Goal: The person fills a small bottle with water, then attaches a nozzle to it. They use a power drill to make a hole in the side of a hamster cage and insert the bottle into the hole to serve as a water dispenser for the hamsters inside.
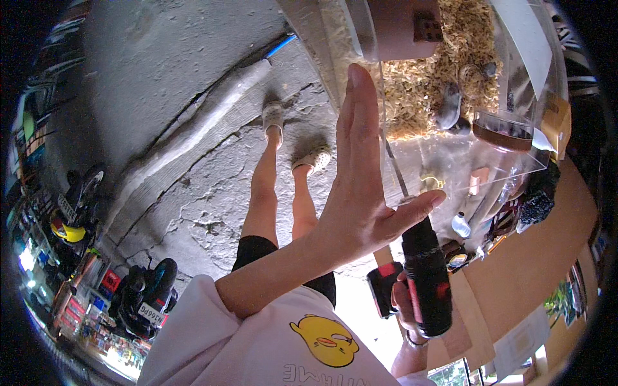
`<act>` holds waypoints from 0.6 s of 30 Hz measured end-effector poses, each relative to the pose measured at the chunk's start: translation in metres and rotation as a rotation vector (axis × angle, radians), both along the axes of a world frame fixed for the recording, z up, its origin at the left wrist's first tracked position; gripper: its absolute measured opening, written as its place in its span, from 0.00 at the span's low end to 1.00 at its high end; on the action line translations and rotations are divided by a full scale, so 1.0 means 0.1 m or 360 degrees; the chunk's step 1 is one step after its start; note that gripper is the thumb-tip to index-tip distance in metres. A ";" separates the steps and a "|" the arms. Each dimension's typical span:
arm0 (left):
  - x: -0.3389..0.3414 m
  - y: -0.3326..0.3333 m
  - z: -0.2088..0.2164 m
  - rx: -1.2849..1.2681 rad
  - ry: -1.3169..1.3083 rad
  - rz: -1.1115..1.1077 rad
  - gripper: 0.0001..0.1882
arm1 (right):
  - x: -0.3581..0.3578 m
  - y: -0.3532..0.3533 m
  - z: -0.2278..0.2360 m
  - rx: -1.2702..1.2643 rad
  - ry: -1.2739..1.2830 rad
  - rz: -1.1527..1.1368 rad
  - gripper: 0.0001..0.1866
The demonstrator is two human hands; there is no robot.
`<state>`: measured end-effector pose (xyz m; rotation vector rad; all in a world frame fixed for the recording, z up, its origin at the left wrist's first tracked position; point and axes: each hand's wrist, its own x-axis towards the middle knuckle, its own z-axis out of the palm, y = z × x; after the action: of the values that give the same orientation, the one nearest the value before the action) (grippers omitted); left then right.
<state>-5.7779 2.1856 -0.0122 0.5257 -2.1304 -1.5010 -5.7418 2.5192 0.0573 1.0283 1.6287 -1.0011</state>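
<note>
My left hand is stretched out flat along the clear wall of a tank. Its fingers are straight and its thumb sticks out to the right, with nothing in its grip. Below it, my right hand is wrapped round the handle of a black and red cordless drill. A long thin bit points from the drill up toward the tank's lower edge, passing close behind my left thumb. Whether the bit touches the tank, I cannot tell. Wood shavings cover part of the tank's floor.
Small dark grey rodents sit on the shavings, near a brown box-like house and a clear dish with brown contents. A bottle lies beyond the drill. Cracked concrete lies under my clogs; motorcycles stand at left.
</note>
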 end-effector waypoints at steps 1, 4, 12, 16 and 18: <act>0.00 0.00 -0.01 -0.0011 0.0013 0.0005 0.66 | -0.03 -0.05 -0.01 -0.0013 -0.0002 -0.0067 0.27; 0.01 0.01 -0.06 0.0062 0.0079 0.0014 0.66 | -0.11 -0.17 -0.05 -0.0029 -0.0040 -0.0207 0.26; -0.03 0.04 -0.04 0.0227 0.0085 -0.0015 0.68 | -0.20 -0.29 -0.04 -0.0023 -0.0123 -0.0471 0.23; 0.00 -0.02 0.01 0.0163 0.0029 -0.0009 0.67 | -0.29 -0.35 -0.13 -0.0041 -0.0187 -0.0512 0.22; -0.01 -0.01 -0.07 0.0045 0.0084 -0.0017 0.67 | -0.28 -0.35 -0.12 -0.0028 -0.0196 -0.0558 0.21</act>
<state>-5.7787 2.1849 -0.0190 0.4797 -2.0779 -1.5360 -5.7697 2.4845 0.0452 1.3669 1.3639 -1.1525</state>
